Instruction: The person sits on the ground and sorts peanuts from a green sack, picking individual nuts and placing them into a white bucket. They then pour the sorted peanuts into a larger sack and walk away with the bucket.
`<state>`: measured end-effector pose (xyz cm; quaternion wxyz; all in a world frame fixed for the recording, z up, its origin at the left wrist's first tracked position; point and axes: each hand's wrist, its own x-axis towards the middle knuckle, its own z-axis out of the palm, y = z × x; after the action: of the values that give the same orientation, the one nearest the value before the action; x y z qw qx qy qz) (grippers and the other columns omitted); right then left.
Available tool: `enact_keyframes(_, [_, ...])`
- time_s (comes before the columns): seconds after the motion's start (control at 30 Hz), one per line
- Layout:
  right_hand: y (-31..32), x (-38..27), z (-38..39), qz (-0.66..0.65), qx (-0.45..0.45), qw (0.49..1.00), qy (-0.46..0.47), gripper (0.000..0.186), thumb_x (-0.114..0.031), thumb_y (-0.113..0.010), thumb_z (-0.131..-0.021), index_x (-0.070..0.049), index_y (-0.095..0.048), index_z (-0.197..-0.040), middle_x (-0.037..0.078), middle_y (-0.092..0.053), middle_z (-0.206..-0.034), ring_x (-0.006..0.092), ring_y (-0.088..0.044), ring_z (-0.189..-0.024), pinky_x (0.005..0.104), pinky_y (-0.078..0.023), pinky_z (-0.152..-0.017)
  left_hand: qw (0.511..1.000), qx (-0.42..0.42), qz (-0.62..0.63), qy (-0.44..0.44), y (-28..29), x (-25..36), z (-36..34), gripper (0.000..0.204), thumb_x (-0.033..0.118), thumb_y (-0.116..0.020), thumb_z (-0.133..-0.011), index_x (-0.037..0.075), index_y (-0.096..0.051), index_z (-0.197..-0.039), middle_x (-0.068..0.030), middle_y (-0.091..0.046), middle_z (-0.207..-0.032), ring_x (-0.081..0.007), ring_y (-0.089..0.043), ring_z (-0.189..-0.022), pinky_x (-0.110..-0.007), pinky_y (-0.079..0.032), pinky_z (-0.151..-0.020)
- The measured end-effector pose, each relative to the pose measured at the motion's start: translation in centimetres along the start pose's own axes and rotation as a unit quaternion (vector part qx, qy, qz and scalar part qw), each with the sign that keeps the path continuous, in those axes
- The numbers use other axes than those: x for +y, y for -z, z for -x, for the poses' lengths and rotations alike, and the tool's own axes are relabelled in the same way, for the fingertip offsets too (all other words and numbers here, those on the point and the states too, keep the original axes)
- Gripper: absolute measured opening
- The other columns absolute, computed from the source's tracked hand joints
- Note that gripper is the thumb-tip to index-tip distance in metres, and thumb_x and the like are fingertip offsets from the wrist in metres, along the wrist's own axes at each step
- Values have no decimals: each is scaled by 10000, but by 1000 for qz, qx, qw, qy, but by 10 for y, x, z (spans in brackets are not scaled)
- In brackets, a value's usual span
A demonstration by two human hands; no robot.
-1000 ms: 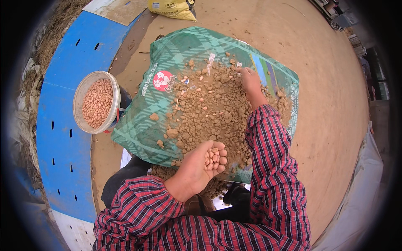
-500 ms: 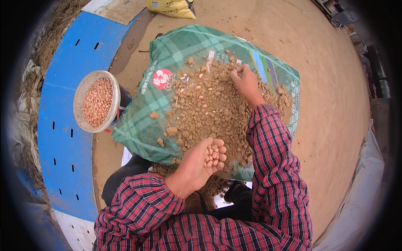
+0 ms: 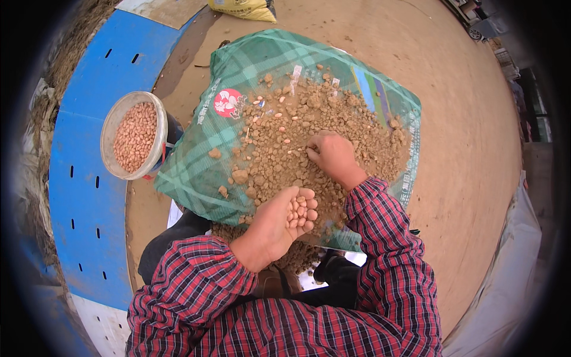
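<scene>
Head view: your left hand, lower centre, cups peanuts; right hand, centre, fingers curled at the soil (pinch hidden, can't tell). Bucket, left, holds plenty; several lie loose upper centre.

One bare left hand and one bare right hand make two; also two red-and-black checked cloth sleeves, one round white-rimmed bucket, one green plaid sack and one yellow sack. Oval pinkish peanuts and brown earth clods are beyond counting.
</scene>
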<state>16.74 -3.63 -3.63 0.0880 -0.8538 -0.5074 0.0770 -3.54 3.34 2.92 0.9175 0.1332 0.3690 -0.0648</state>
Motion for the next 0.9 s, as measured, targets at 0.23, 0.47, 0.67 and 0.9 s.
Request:
enact_keyframes(0.23, [13,19,-2,-322,-104,928,-156,207,-226,-630,-910,-27,-684,-915,44,-639,-781,124,-632,-756,277,-480,-611,1000,-3,7,-5,0,2,0,278,264,-455,-989,30,-599,-1031,-51,-631,-903,-154,-605,-764,-288,-506,-682])
enact_keyframes(0.47, [29,34,-2,-704,-139,654,-242,200,-155,-597,-941,4,-630,-1058,4,-598,-807,60,-435,-595,220,-368,-519,1000,5,-2,-7,0,3,0,283,274,-459,-985,35,-602,-1030,-38,-630,-901,-141,-604,-763,-281,-507,-690])
enact_keyframes(0.67, [35,30,0,-760,-117,589,-249,151,-110,-588,-934,-1,-617,-1035,21,-613,-819,61,-491,-625,215,-387,-523,1000,10,12,-8,0,4,0,267,244,-463,-988,21,-609,-1002,-68,-638,-887,-177,-616,-759,-296,-511,-664])
enact_keyframes(0.9, [103,-42,23,-506,-181,843,6,132,-113,-601,-915,-30,-613,-1016,54,-635,-881,128,-584,-736,268,-468,-629,998,-14,59,-30,-2,8,-5,271,251,-438,-1001,41,-602,-1048,-65,-640,-954,-177,-623,-843,-313,-533,-759])
